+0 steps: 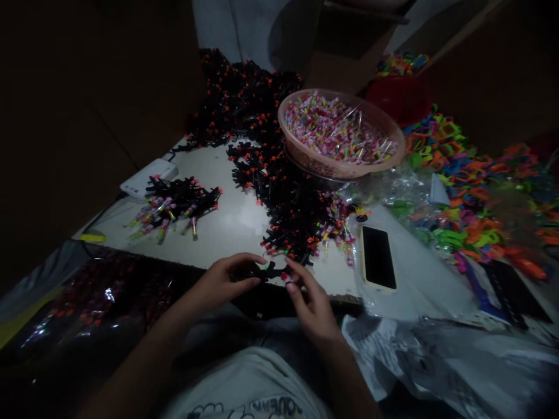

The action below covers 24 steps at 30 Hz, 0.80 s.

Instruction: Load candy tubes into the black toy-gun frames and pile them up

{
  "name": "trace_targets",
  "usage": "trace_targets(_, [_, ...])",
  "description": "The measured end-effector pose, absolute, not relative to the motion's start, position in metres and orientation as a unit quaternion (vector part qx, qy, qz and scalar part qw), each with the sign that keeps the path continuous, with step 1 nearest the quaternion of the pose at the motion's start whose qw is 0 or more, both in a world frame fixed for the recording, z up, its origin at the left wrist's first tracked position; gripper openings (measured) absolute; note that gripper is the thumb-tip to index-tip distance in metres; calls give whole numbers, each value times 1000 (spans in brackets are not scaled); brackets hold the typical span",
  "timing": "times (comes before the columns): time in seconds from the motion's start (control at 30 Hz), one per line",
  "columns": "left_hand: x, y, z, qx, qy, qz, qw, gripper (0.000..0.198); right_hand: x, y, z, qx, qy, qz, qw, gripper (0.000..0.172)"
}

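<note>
**Item held.** One small black piece (267,271), gripped at the near edge of the surface (236,224), just above the lap.

**Hands.** The left hand (227,282) is closed narrowly on the piece's 9 o'clock end, thumb and fingers curled round it. The right hand (312,308) is pinched on the 3 o'clock end by the fingertips only. A red-pink speck is seen at those fingertips; what it is cannot be told.

**Surroundings.**
- A large heap of black pieces (279,192) with orange tips is spread at 12 o'clock, its near fringe just beyond the hands.
- A basket (314,163) of wrapped tubes (340,131) is set at 1 o'clock, resting partly on the heap.
- A phone (378,257) is laid face up at 2 o'clock.
- A small bundle (174,203) of black pieces with coloured tubes is placed at 10 o'clock, a white box (148,177) beside it.
- Bright plastic parts (471,192) are piled at 3 o'clock.

**Risks, as judged.**
- The piece could be lost into the dark lap, since it is held past the edge by fingertips alone.
- A slip could be caused by the poor light, in which black parts are hard to tell apart.
- The fringe of the heap could be swept off by a knuckle.
- The basket could be tipped, being seated on loose pieces.
</note>
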<state>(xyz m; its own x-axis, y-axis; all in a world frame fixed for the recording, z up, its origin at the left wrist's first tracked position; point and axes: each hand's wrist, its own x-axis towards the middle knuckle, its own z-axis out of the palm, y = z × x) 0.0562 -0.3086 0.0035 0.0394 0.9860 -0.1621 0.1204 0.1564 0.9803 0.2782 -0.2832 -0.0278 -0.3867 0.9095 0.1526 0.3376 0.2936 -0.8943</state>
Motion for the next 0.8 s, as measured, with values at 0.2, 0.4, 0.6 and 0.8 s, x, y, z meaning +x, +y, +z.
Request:
trace_targets(0.2, [74,-315,-8,302,596,513,539,46,259,-300,-34,-448,-676,414,413,34])
trace_targets(0.4, [100,-325,-16,65,469,561,679,35,254,-315,-37,-430,-655,464,414,24])
trace_targets(0.6, [109,-329,-12,121,473,567,663,36,263,-311,-30,-440,-667,444,406,29])
trace_targets(0.8, [108,-329,-14,208,517,576,598,33,267,-310,-18,-437,-687,430,391,22])
